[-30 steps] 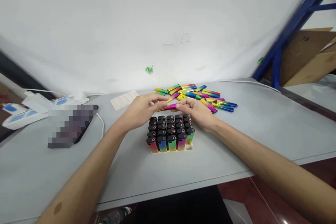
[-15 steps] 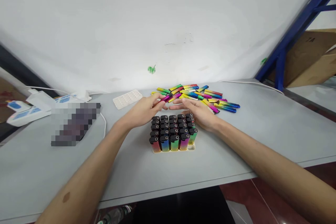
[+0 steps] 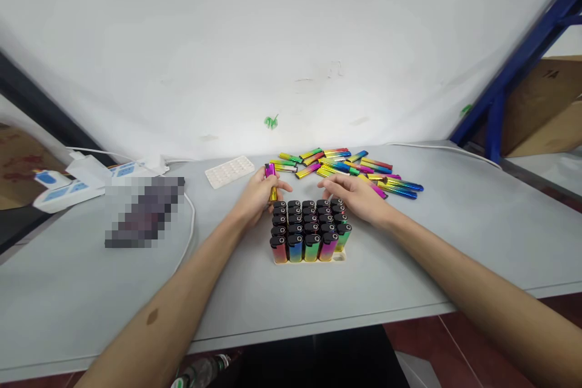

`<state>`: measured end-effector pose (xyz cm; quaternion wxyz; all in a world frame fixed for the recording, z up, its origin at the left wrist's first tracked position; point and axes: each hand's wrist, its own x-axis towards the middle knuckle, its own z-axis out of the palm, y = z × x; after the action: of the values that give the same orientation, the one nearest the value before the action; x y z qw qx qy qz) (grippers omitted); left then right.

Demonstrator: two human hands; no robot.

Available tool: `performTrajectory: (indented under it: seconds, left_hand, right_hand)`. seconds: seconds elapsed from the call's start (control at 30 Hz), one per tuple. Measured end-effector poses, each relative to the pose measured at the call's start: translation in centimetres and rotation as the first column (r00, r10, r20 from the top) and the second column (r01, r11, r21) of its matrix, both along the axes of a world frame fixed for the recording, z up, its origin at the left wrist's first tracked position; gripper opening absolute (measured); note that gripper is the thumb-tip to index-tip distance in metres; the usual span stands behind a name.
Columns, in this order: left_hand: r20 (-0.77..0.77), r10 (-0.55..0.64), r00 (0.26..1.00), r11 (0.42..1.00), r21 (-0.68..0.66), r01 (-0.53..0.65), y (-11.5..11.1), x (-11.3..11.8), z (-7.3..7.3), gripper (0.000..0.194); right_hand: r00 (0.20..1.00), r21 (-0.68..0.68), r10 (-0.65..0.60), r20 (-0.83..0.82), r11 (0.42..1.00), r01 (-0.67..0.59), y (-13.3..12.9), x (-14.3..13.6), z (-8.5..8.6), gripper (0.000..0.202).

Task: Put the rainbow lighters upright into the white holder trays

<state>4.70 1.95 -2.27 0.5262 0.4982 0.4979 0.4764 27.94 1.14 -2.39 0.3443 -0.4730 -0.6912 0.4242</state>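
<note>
My left hand [image 3: 260, 194] grips a purple and yellow lighter [image 3: 271, 183] held nearly upright, just behind the left side of a white tray [image 3: 339, 257]. Rows of lighters with black tops [image 3: 311, 248] stand in that tray; one hole at its front right corner holds none. My right hand [image 3: 354, 195] hovers behind the tray's right side, fingers bent and apart, with nothing seen in it. Behind both hands lies a loose pile of shiny multicoloured lighters [image 3: 336, 165].
A second white tray [image 3: 230, 171] with holes lies back left. Further left are a blurred dark object [image 3: 148, 209], a white cable and power strips [image 3: 68, 194]. A white wall [image 3: 273, 42] rises behind the table, with a blue frame [image 3: 495, 121] at right.
My left hand has drawn back toward the tray and turned its lighter from lying slanted to nearly upright. The hands have moved apart. The whole view has shifted slightly.
</note>
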Motion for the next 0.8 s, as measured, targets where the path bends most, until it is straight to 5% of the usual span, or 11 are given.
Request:
performTrajectory:
  seconds: [0.13,0.23,0.33,0.8]
  left_hand:
    - [0.18,-0.037,0.983,0.999,0.009,0.036,-0.14,-0.02,-0.2,0.015]
    - [0.283,-0.042,0.958,0.998,-0.028,0.053,-0.25,-0.17,-0.18,0.055]
    - [0.298,-0.002,0.955,0.998,-0.056,0.02,-0.32,-0.23,-0.06,0.068]
    - [0.279,0.033,0.96,0.996,-0.084,-0.009,-0.47,0.43,0.11,0.03]
  right_hand:
    - [0.997,0.075,0.017,0.075,0.997,-0.022,-0.01,0.06,-0.08,0.031]
    - [0.996,0.057,0.027,0.088,0.998,-0.032,-0.01,0.15,-0.24,0.033]
    - [0.995,0.016,0.041,0.09,0.999,-0.042,-0.16,0.19,-0.27,0.033]
    - [0.985,0.075,0.063,0.161,0.994,-0.076,-0.48,0.14,-0.08,0.036]
